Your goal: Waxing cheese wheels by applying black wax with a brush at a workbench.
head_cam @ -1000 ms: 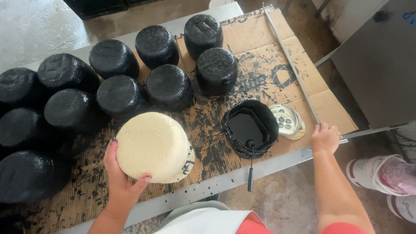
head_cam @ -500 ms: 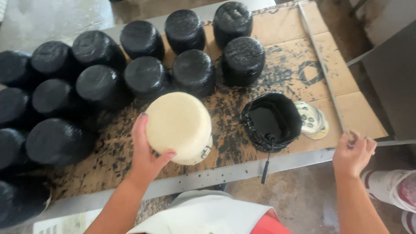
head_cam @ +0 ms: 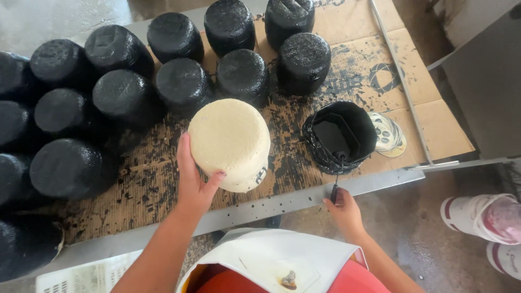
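The left hand (head_cam: 194, 182) cups a pale, round cheese wheel (head_cam: 230, 142), fingers spread on its side and thumb pressed low on its front. The wheel is matte and finely grained, tilted on paint-spattered cardboard (head_cam: 347, 70). The right hand (head_cam: 343, 209) pinches a thin brush handle (head_cam: 335, 191), fingers closed round its end at the metal table edge (head_cam: 271, 203). The brush dips into a glossy black bucket (head_cam: 341, 135) just right of the wheel. Behind stand rows of black-coated wheels (head_cam: 184, 81), rough and dull.
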